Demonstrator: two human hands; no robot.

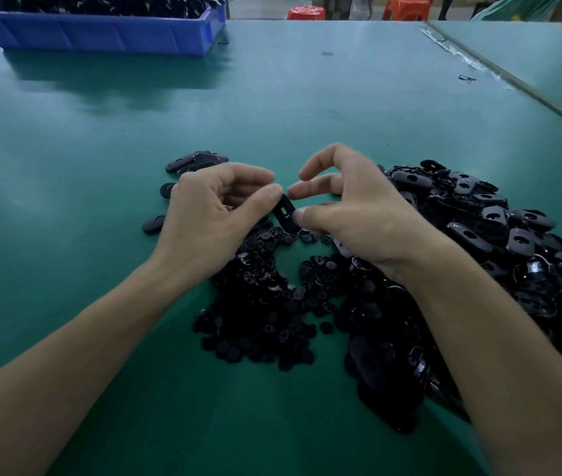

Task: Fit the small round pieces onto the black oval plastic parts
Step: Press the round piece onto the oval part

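Two hands, left hand [211, 214] and right hand [351, 214], pinch one black oval part [284, 213] between their fingertips just above the small round pieces [262, 304] piled on the green tabletop [272, 108], with the oval parts heap [496, 228] just beside on the right

Green table [272, 108], red stools [405, 8] beyond

Head-worn view looks forward and down, close over table [272, 108]; far end seems blurred.
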